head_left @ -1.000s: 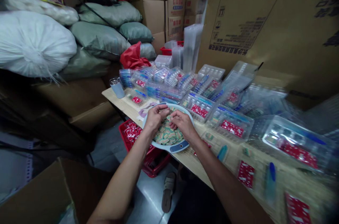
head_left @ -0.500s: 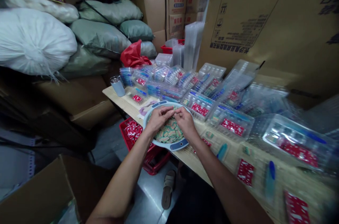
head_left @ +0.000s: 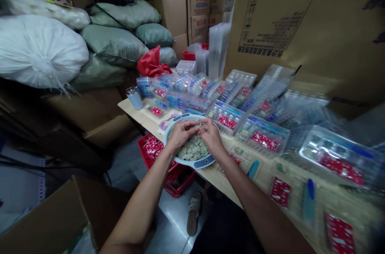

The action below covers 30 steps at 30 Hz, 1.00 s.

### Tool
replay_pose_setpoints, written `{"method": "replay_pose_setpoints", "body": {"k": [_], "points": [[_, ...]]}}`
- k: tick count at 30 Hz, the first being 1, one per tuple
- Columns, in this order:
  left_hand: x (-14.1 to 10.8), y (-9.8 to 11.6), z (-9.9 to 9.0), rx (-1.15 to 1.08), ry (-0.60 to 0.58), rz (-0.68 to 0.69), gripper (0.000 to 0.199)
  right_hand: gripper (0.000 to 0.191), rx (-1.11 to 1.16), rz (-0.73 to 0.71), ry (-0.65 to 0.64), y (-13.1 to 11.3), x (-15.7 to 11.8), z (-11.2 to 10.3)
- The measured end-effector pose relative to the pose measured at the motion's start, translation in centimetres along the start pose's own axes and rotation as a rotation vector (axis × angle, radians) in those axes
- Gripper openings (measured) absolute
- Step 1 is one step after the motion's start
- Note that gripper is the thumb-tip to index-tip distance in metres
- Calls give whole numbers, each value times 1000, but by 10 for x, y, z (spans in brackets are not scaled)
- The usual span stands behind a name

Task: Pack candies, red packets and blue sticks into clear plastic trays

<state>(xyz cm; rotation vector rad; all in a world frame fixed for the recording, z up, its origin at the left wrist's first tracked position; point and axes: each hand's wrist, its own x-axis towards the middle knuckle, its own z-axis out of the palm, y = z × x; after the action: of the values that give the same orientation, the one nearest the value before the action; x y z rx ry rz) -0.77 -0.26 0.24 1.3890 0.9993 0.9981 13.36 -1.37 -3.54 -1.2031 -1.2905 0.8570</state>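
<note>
A pale blue basin (head_left: 166,137) at the table's edge is filled with small flat green and cream pieces (head_left: 192,148). Over it, my left hand (head_left: 180,134) and my right hand (head_left: 209,136) meet with their fingertips close together. Both hands are closed in a pinch. What lies between the fingers is too small to make out, though the pieces are right beneath. To the right of the basin are clear plastic trays, one with a red patterned packet (head_left: 227,122) and blue pens.
Stacked clear trays (head_left: 192,99) line the back of the wooden table (head_left: 144,119). A blue cup (head_left: 134,98) stands at its left end. Below is a red crate (head_left: 141,148) of red packets. An open carton (head_left: 60,210) sits at lower left; sacks (head_left: 114,41) and boxes rise behind.
My right hand's fingers have shifted slightly at the pinch, with both hands still over the basin. The whole view has moved a little.
</note>
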Motion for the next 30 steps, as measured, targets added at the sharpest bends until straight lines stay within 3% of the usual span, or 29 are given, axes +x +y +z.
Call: {"method": "replay_pose_setpoints", "body": {"k": [7, 17, 20, 23, 25, 27, 30], "points": [[5, -7, -3, 21, 70, 72, 33, 23, 3, 73, -33, -1, 1, 1], [3, 2, -1, 10, 123, 96, 32, 10, 35, 102, 5, 2, 5, 2], [-1, 5, -4, 327, 131, 139, 22, 12, 67, 91, 61, 0, 4, 0], [-10, 6, -4, 779, 39, 154, 11, 16, 100, 76, 91, 0, 3, -1], [-14, 3, -2, 885, 21, 155, 7, 18, 112, 73, 88, 1, 3, -2], [-15, 0, 0, 849, 61, 189, 6, 19, 116, 70, 70, 0, 2, -2], [-13, -3, 0, 621, 167, 225, 13, 19, 116, 59, 8, -2, 1, -3]]}}
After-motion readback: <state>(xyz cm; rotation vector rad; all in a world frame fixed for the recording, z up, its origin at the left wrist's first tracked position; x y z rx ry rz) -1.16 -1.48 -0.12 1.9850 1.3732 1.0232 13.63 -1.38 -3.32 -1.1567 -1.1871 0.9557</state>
